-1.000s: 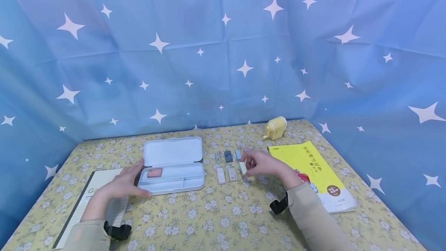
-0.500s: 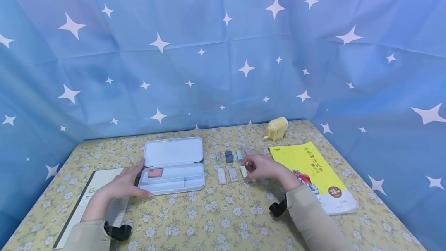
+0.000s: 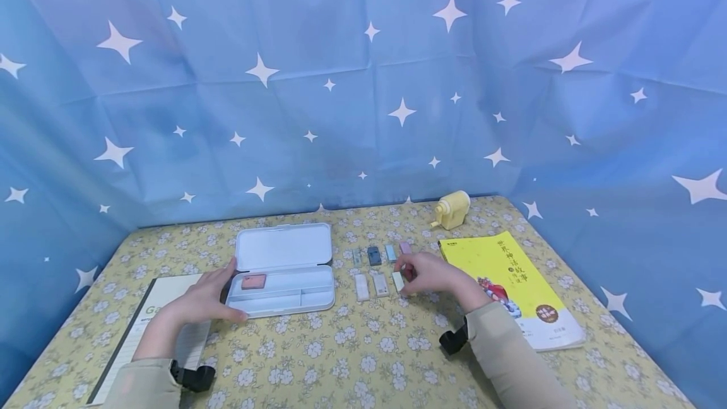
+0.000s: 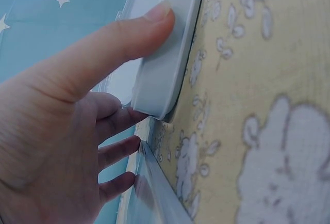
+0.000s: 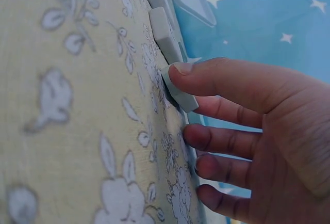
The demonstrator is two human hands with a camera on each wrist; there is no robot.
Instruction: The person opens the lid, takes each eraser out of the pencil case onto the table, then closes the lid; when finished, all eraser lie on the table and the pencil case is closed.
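Observation:
My left hand holds the left end of the open white pencil case. In the left wrist view, its thumb presses the case's front wall while the fingers reach round the side. A pink eraser lies in the case's back compartment. My right hand pinches a pale green eraser between thumb and forefinger at the tabletop, at the right end of the front row. Beside it are two whitish erasers. The back row holds a greyish-green, a dark blue, a light blue and a purple block.
A yellow book lies to the right, partly under my right forearm. Behind it stands a yellow pencil sharpener with a crank. Under my left arm is a notebook. A starry blue curtain hangs behind the flowered tablecloth.
My right hand has drawn slightly towards me with the pale green eraser, and the purple block has come into sight behind it. The left hand stays on the pencil case.

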